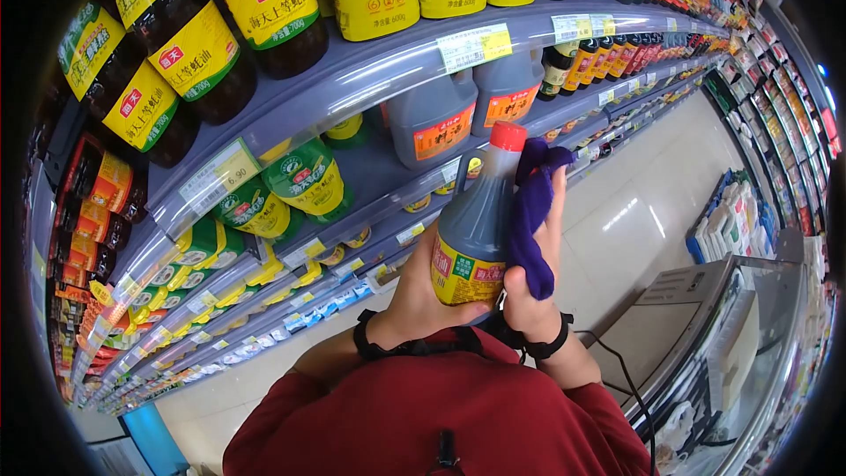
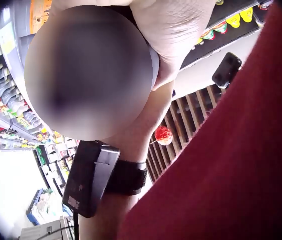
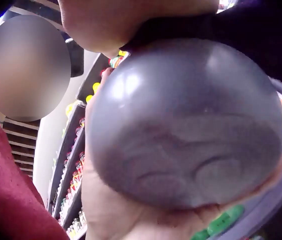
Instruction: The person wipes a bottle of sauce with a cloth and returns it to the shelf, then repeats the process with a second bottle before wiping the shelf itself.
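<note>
A grey translucent plastic jug (image 1: 471,216) with a red cap and a yellow label is held up in front of the chest, tilted slightly. My left hand (image 1: 412,286) grips its lower body from the left. A bunched purple cloth (image 1: 529,229) lies along the jug's right side. My right hand (image 1: 536,304) holds the cloth against the jug, thumb in front and fingers behind. In the right wrist view the jug's rounded base (image 3: 191,130) fills the middle, with the left hand (image 3: 131,215) under it. A blurred disc hides much of the left wrist view.
Shelves (image 1: 352,79) of sauce bottles curve along the left and front. Two similar grey jugs (image 1: 432,119) with orange labels stand on the shelf just beyond the held jug. A glass-sided counter (image 1: 705,326) is at right; a black cable (image 1: 630,370) hangs beside the right arm.
</note>
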Motion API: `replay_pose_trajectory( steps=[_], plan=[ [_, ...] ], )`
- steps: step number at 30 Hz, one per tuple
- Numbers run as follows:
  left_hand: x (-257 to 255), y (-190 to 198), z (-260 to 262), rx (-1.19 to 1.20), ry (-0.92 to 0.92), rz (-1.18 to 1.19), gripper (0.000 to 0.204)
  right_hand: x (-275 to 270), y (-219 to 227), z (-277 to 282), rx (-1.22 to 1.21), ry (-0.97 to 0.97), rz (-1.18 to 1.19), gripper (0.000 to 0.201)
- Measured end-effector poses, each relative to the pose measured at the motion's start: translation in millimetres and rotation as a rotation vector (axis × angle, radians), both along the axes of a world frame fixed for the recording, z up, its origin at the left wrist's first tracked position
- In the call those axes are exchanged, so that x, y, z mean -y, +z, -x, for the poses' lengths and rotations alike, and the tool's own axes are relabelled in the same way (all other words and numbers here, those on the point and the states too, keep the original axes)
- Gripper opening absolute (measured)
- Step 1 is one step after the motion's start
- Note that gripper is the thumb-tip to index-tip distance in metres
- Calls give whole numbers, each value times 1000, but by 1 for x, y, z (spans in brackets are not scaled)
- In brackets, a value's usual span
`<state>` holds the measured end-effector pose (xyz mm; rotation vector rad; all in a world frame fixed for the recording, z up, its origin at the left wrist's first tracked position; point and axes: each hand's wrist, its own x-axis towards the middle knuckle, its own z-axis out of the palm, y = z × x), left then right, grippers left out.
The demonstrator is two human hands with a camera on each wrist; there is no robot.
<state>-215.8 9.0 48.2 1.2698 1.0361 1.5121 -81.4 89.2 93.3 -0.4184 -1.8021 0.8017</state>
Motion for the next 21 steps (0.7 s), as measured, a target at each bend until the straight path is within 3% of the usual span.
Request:
replay_pose_trajectory(
  steps=[3, 8, 10, 11, 12, 14, 15, 16, 18, 19, 21],
  plan=[
    [-4, 3, 7, -57, 64, -16, 98, 10, -2, 5, 54, -111, 23, 68],
    [-3, -2, 16, -116, 180, -33, 98, 32, -47, -5, 196, 35, 268, 81],
    [-1, 3, 17, 2, 61, 1, 98, 37, -40, 5, -243, 195, 652, 96],
    [0, 3, 18, 4, 60, 2, 98, 31, -45, 4, -335, 236, 699, 88],
    [1, 3, 18, -50, 8, -4, 98, 25, -60, 1, -446, 285, 891, 81],
    [3, 5, 19, -102, -45, -9, 98, 13, -62, -10, -506, 546, 1137, 72],
    [1, 8, 20, -152, -54, -49, 98, 14, -76, -15, -369, 425, 1130, 76],
    [-1, 10, 20, -203, -63, -92, 98, 18, -84, -15, -366, 427, 1129, 76],
    [0, 6, 19, -221, -34, -76, 99, 31, -92, -13, -408, 666, 1066, 81],
    [-1, 5, 17, -148, 36, -54, 99, 36, -94, -10, -390, 593, 1048, 84],
    [-4, 2, 12, -37, 154, -52, 100, 42, -88, -2, -457, 647, 1058, 82]
  ],
)
